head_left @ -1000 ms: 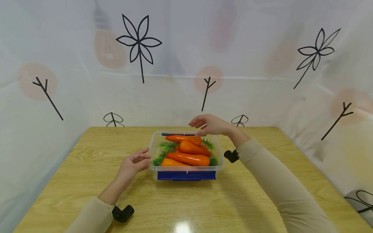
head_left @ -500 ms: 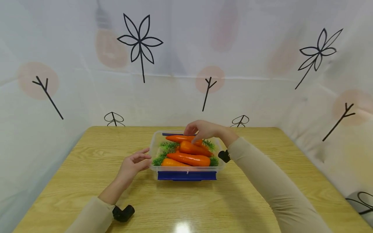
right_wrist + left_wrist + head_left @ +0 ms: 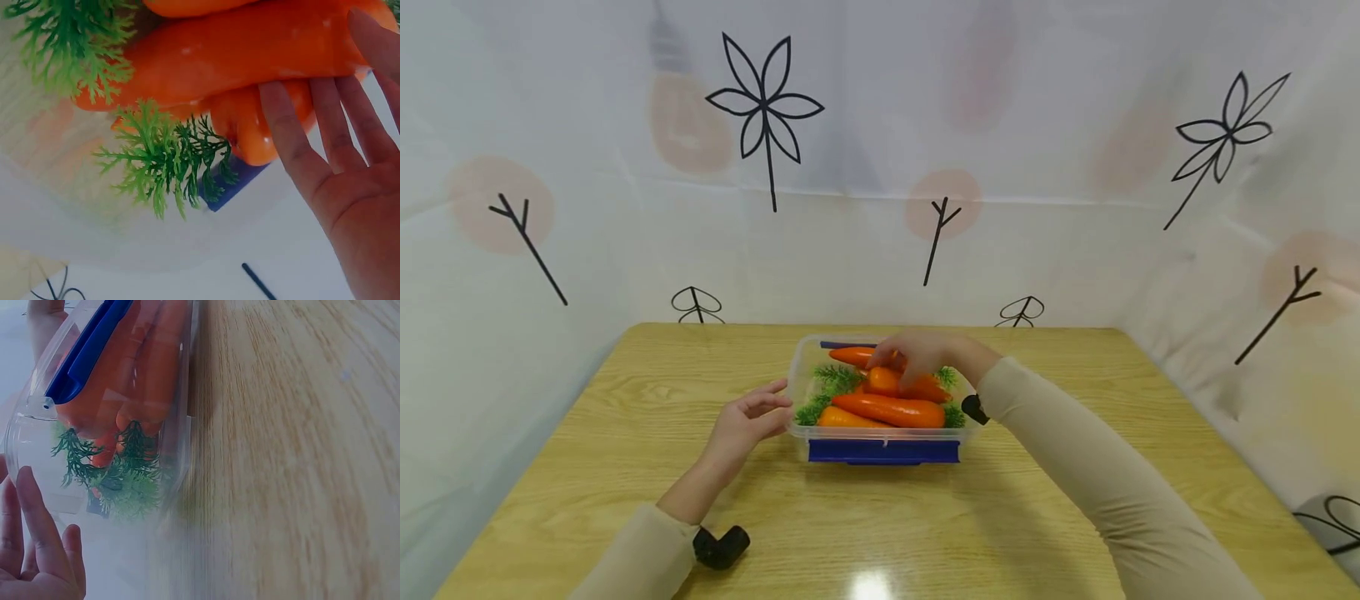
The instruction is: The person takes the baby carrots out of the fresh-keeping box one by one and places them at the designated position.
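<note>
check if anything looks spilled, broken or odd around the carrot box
Nothing stands out: the glossy orange carrots and feathery green tops sit inside the clear plastic box, with none visible on the light wooden table.

Left grip (image 3: 42,565), fingers (image 3: 37,519) extended, at clear box (image 3: 34,436) (blue clasp (image 3: 80,362) on side); orange carrots (image 3: 155,375), green fronds (image 3: 132,492) inside.

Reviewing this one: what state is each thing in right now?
Container: upright, uncovered.
Carrots: lying piled inside.
Blue front flap: hanging down, unlatched.
Left hand: fingers extended, at the container's side.
Right hand: thumb and fingers about one carrot; whether gripped, unclear.
</note>
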Action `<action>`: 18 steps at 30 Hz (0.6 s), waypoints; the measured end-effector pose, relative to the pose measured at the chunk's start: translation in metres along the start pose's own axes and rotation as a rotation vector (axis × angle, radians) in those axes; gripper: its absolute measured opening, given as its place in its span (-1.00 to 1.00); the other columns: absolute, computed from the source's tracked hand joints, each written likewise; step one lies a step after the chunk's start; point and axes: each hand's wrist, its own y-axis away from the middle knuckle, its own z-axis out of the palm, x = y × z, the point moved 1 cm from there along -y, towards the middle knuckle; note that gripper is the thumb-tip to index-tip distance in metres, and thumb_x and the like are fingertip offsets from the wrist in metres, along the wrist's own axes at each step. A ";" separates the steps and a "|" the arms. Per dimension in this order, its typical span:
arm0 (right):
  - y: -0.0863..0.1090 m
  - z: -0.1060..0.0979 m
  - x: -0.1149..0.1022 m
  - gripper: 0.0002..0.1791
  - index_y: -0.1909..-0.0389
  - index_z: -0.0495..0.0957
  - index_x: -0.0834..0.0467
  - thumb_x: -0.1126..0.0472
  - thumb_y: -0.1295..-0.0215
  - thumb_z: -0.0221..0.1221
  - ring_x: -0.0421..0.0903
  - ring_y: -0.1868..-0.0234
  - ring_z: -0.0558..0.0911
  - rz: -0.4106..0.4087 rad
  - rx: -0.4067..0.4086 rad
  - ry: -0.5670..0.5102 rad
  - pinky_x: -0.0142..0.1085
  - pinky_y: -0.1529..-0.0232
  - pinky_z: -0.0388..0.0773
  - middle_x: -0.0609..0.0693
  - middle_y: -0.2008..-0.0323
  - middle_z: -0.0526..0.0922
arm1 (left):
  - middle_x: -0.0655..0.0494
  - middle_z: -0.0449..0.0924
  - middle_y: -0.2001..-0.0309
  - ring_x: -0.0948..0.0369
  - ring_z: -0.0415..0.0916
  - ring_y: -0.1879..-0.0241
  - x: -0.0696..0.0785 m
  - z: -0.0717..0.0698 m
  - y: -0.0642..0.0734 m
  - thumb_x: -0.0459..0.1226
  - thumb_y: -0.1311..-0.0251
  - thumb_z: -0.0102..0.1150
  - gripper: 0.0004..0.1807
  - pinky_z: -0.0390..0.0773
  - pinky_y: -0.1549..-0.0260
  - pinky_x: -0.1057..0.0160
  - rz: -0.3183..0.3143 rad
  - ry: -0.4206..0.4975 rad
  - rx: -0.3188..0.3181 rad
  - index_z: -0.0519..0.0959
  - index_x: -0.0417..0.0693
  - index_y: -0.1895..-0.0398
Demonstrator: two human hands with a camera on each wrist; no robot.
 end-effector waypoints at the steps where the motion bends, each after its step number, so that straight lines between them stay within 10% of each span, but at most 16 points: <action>1: -0.001 0.001 -0.001 -0.42 -0.18 0.43 0.13 0.46 -0.07 0.21 -0.04 -0.04 0.42 -0.003 -0.013 0.008 -0.27 -0.03 0.45 0.01 -0.13 0.42 | -0.05 0.27 -0.30 -0.05 0.35 -0.14 0.000 0.000 0.000 -0.38 -0.13 0.23 -0.74 0.57 0.12 0.20 -0.001 0.003 0.001 0.55 -0.40 0.16; 18: -0.005 0.009 -0.010 -0.53 0.02 0.45 0.13 0.51 -0.01 0.21 -0.02 0.16 0.37 -0.044 0.042 0.022 -0.36 0.29 0.46 -0.02 0.06 0.44 | -0.05 0.27 -0.30 -0.09 0.35 -0.13 0.000 0.000 0.000 -0.41 -0.13 0.22 -0.79 0.58 0.13 0.20 0.005 0.012 0.002 0.57 -0.36 0.18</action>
